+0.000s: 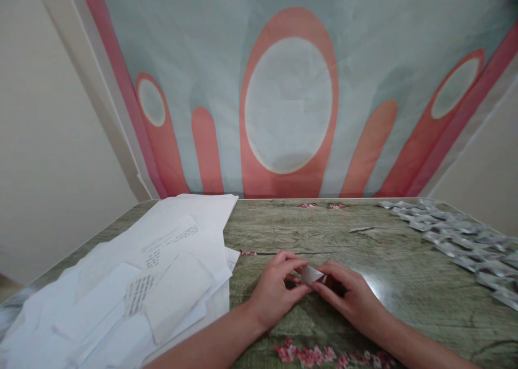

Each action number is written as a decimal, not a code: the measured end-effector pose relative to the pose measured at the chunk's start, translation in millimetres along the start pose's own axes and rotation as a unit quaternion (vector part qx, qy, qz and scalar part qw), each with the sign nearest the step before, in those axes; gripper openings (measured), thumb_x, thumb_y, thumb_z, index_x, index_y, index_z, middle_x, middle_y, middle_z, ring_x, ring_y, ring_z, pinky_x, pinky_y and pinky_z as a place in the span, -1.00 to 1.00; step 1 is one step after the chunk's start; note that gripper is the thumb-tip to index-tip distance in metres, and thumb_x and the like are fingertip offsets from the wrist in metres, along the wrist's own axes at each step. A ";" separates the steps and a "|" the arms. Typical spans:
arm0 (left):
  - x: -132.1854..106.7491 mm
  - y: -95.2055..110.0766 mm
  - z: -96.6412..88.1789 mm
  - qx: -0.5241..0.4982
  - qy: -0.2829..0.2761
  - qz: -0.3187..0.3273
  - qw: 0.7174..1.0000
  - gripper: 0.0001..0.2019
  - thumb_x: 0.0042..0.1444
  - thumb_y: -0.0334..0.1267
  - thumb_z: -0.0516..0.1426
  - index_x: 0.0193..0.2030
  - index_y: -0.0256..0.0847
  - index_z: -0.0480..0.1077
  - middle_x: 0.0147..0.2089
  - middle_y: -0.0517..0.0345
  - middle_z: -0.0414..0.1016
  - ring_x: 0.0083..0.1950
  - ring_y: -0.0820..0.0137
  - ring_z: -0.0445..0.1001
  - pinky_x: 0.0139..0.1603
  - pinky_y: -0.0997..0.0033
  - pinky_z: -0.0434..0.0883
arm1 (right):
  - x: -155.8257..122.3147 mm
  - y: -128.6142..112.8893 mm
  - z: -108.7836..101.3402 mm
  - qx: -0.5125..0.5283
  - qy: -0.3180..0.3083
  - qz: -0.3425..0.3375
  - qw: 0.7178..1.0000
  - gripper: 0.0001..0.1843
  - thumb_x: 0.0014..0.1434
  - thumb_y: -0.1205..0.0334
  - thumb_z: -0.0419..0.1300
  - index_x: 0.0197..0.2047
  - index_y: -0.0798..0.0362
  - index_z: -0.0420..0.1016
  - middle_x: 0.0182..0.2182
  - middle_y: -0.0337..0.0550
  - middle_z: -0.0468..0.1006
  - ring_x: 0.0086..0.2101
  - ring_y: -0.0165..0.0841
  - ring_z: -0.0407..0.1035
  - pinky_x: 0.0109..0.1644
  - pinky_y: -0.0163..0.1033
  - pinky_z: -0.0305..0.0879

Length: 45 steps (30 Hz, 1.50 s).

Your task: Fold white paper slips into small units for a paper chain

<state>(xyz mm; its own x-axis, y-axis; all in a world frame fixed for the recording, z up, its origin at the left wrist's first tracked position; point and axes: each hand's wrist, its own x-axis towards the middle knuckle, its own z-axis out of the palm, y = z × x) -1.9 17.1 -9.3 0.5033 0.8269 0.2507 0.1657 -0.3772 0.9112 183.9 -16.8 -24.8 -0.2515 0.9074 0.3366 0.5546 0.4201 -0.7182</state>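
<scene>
Between both hands, just over the table's near middle, is a small folded piece of white paper (311, 274) with a pointed, triangular face. My left hand (279, 285) pinches its left side between thumb and fingers. On the other side, my right hand (350, 291) grips the right corner, thumb below and fingers above. The fingertips of both hands nearly meet around the paper and hide part of its edges.
Loose white sheets (178, 272), some printed, are heaped on the left of the wood-patterned table (283, 223). Rows of small folded paper pieces (461, 234) lie along the right side. A patterned backdrop (226, 50) hangs behind the far edge.
</scene>
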 end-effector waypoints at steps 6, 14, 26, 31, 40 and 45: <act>0.0 0.6 0.7 -0.015 -0.013 -0.017 1.000 -0.67 -0.04 -0.35 0.26 -0.07 -0.15 0.44 -0.09 0.11 0.30 -0.09 0.37 0.40 -0.17 0.45 0.47 | 0.0 -1.0 -1.2 -0.003 0.002 -0.015 1.000 -0.88 0.20 0.22 0.10 -0.23 0.03 0.42 -0.45 -0.25 0.39 -0.48 -0.44 0.28 -0.39 -0.38 0.21; 0.7 -2.2 0.9 -0.038 -0.017 -0.040 0.998 -0.65 -0.07 -0.45 0.24 -0.08 -0.19 0.44 -0.08 0.10 0.29 -0.10 0.38 0.40 -0.15 0.43 0.47 | 1.6 -0.8 -1.8 0.001 0.005 -0.009 1.000 -0.83 0.21 0.20 0.08 -0.17 0.01 0.43 -0.42 -0.21 0.44 -0.48 -0.43 0.31 -0.40 -0.35 0.26; 1.9 3.8 -2.4 0.118 -0.016 0.038 0.992 -0.61 -0.01 -0.51 0.13 0.00 -0.20 0.42 -0.10 0.09 0.41 -0.04 0.36 0.37 0.03 0.39 0.31 | 2.7 3.7 -2.3 0.005 0.015 -0.057 0.998 -0.68 0.16 0.40 0.03 -0.05 -0.01 0.43 -0.22 -0.09 0.47 -0.24 -0.34 0.40 -0.19 -0.28 0.36; 2.0 -1.9 -2.2 0.167 -0.030 0.044 0.985 -0.65 0.05 -0.45 0.11 0.00 -0.17 0.43 -0.08 0.09 0.45 0.00 0.32 0.35 0.10 0.31 0.26 | 3.9 9.5 -1.6 -0.031 0.015 -0.085 0.996 -0.66 0.16 0.41 0.02 -0.05 -0.02 0.47 -0.25 -0.08 0.47 -0.24 -0.32 0.39 -0.20 -0.26 0.37; -1.6 -2.9 -2.1 0.273 -0.034 0.071 0.959 -0.72 0.08 -0.42 0.09 -0.06 -0.14 0.45 -0.06 0.10 0.44 0.11 0.28 0.27 0.21 0.22 0.16 | 4.3 10.7 -3.7 -0.112 -0.010 -0.111 0.987 -0.61 0.13 0.47 0.01 -0.04 -0.04 0.47 -0.24 -0.08 0.48 -0.23 -0.31 0.38 -0.18 -0.22 0.36; -5.7 -3.1 -1.8 0.360 -0.040 0.082 0.928 -0.71 0.14 -0.38 0.05 -0.01 -0.13 0.40 0.02 0.08 0.38 0.18 0.23 0.19 0.23 0.14 0.14 | 1.8 10.6 -3.1 -0.160 -0.031 -0.124 0.979 -0.59 0.12 0.49 0.01 -0.04 -0.04 0.47 -0.24 -0.09 0.48 -0.24 -0.30 0.36 -0.18 -0.20 0.33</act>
<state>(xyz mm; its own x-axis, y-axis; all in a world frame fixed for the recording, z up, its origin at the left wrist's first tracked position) -6.8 14.3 -12.9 0.6293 0.7104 0.3152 0.5904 -0.7007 0.4006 191.8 -10.7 -29.9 -0.4527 0.7803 0.4315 0.6875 0.6136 -0.3883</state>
